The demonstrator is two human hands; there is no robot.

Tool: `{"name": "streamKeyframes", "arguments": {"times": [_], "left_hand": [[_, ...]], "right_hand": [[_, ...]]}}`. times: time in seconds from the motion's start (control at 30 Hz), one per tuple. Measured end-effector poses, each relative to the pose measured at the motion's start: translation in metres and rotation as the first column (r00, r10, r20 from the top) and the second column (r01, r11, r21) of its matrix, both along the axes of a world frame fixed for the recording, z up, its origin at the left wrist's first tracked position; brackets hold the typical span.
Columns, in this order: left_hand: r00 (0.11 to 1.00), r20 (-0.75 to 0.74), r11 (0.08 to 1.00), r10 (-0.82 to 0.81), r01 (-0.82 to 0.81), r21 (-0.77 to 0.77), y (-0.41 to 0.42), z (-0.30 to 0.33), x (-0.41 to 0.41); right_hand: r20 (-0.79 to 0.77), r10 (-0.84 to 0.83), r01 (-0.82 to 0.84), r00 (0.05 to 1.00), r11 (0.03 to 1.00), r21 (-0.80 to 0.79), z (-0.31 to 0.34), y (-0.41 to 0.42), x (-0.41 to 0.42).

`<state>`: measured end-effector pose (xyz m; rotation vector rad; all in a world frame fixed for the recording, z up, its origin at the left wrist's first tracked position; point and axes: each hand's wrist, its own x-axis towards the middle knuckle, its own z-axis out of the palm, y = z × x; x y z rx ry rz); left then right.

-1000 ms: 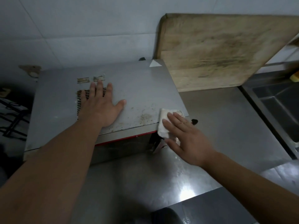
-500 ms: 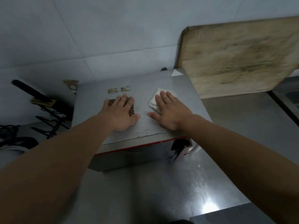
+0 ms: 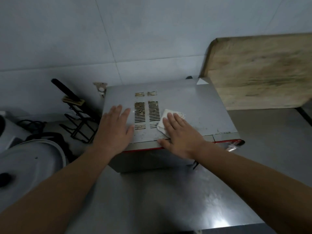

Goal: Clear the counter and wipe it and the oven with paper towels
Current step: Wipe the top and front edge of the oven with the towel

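Note:
A grey metal oven (image 3: 194, 102) with a red front strip stands on the steel counter (image 3: 168, 200). Rows of vent slots run down the middle of its top. My left hand (image 3: 116, 130) lies flat on the oven top, left of the slots. My right hand (image 3: 180, 134) presses a folded white paper towel (image 3: 166, 119) flat against the top, just right of the slots, fingers straight, thumb at the front edge. Small brown specks dot the metal near the front edge.
A large worn wooden cutting board (image 3: 260, 71) leans on the tiled wall, right of the oven. Left of the oven stand a black wire rack (image 3: 79, 122) with a dark handle and a round grey lid (image 3: 28, 162). Black cables lie beside them.
My right hand slid the towel from the oven's front right corner toward the vent slots. My left hand shifted off the slots to their left. The view swung left.

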<state>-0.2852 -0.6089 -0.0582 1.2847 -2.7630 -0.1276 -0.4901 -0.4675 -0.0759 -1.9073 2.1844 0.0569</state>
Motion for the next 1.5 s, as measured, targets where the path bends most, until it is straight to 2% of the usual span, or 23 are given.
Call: {"name": "streamKeyframes", "arguments": {"times": [0.13,0.3,0.4,0.47,0.6,0.67,0.77,0.87,1.07,1.23,1.5], "left_hand": [[0.999,-0.032,0.997,-0.043,0.041,-0.066,0.011,0.003,-0.006],[0.998,0.056,0.997,0.001,0.003,-0.076,0.001,-0.005,0.002],[0.997,0.054,0.997,0.061,-0.059,-0.045,-0.007,-0.011,0.013],[0.997,0.066,0.998,0.046,-0.043,-0.049,-0.008,-0.013,0.018],[0.996,0.091,0.997,0.020,-0.013,-0.072,0.001,-0.013,0.013],[0.994,0.105,0.999,-0.012,0.017,-0.050,0.009,-0.015,0.003],[0.987,0.115,0.994,-0.111,0.111,0.008,0.018,-0.020,-0.017],[0.981,0.126,0.984,-0.148,0.134,0.115,0.024,-0.028,-0.037],[0.983,0.136,0.979,-0.124,0.099,0.175,0.015,-0.038,-0.051],[0.991,0.128,0.981,-0.034,0.008,0.193,-0.010,-0.036,-0.071],[0.986,0.155,0.966,0.063,-0.100,0.240,-0.076,-0.030,-0.117]], "right_hand": [[0.013,0.056,-0.056,0.998,0.998,0.001,0.001,-0.031,0.027],[0.013,0.177,-0.177,0.984,0.984,0.025,0.002,-0.058,0.058],[0.152,0.185,-0.186,0.971,0.983,-0.005,0.008,-0.061,0.056],[0.234,0.152,-0.140,0.960,0.988,-0.068,0.011,-0.056,0.034],[0.127,-0.099,0.116,0.987,0.985,-0.130,0.004,-0.035,-0.043],[0.045,-0.160,0.164,0.986,0.981,-0.100,0.002,-0.025,-0.070],[0.000,-0.164,0.164,0.986,0.984,-0.070,0.000,-0.017,-0.081],[-0.003,-0.188,0.187,0.982,0.979,-0.080,-0.008,-0.014,-0.076],[-0.013,-0.207,0.205,0.978,0.974,-0.101,-0.018,-0.012,-0.076],[0.003,-0.211,0.210,0.977,0.971,-0.117,-0.019,-0.011,-0.075],[0.007,-0.223,0.222,0.975,0.967,-0.126,-0.019,-0.011,-0.074]]}}
